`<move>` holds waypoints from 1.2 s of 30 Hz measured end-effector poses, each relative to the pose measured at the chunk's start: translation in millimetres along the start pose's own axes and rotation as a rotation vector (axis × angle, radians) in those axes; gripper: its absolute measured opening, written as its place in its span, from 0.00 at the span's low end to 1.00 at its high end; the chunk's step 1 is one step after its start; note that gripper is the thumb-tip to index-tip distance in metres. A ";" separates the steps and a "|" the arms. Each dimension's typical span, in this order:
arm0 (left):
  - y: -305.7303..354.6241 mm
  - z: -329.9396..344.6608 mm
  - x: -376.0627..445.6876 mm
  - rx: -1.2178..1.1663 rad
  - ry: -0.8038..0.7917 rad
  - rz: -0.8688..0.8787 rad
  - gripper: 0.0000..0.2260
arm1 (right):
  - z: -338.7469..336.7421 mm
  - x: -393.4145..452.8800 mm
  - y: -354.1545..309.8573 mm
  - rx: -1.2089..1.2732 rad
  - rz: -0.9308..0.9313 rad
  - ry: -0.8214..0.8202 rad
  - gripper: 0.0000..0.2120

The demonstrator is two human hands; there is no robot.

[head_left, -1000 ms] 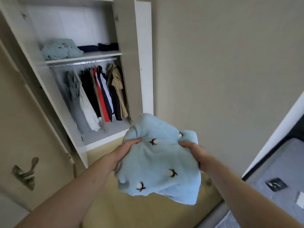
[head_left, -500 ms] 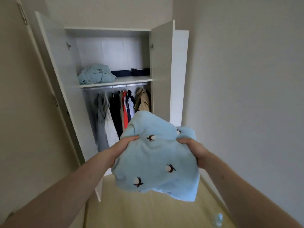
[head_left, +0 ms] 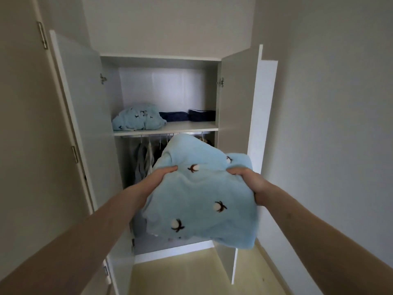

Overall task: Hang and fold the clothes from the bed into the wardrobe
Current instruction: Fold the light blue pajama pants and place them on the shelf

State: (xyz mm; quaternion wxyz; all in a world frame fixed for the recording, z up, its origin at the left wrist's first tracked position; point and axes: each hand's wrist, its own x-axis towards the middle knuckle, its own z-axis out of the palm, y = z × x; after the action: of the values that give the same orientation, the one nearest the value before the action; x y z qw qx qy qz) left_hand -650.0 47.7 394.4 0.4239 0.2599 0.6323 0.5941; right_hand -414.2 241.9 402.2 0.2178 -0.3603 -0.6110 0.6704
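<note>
Holding a folded light-blue fleece garment (head_left: pixel 202 194) out in front at about chest height, the person faces the open wardrobe (head_left: pixel 165 58), just below the level of its shelf (head_left: pixel 170 126). The left hand (head_left: pixel 158 176) pinches the bundle's left edge and the right hand (head_left: pixel 247 180) clamps the right edge, fingers tucked underneath, thumbs on top. A two-sided hold like this probably keeps the folds from slumping open on the way to the shelf, which looks like the intended spot: a similar blue garment (head_left: pixel 138 120) lies there beside two dark folded items (head_left: pixel 187 115), with bare board in front of them. Both doors (head_left: pixel 85 107) stand wide, leaving the opening clear.

Much sits out of sight. The bundle covers most of the hanging clothes (head_left: pixel 144 160) and the right part of the rail; only a few hanger hooks and grey sleeves show. What kind of garment the bundle is cannot be told. The bed is outside the view.
</note>
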 end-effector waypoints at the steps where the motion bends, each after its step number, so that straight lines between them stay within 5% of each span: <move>1: 6.1 -6.6 14.0 -0.010 -0.002 0.004 0.20 | 4.0 16.3 -6.2 0.004 -0.004 -0.007 0.23; 19: 126.0 -141.9 313.3 -0.007 -0.013 0.101 0.22 | 87.8 325.2 -122.7 -0.014 -0.090 0.032 0.31; 31: 193.0 -173.8 458.2 -0.037 0.114 0.193 0.21 | 107.9 491.9 -195.3 -0.056 -0.135 -0.056 0.21; 36: 217.9 -178.2 531.8 -0.039 0.153 0.192 0.21 | 98.2 580.8 -222.8 -0.059 -0.121 -0.052 0.25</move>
State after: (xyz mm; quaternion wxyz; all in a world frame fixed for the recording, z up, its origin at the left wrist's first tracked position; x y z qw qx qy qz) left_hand -1107.6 430.4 473.6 0.3204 0.2647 0.6232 0.6625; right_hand -895.7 637.5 493.0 0.2312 -0.3114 -0.6564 0.6471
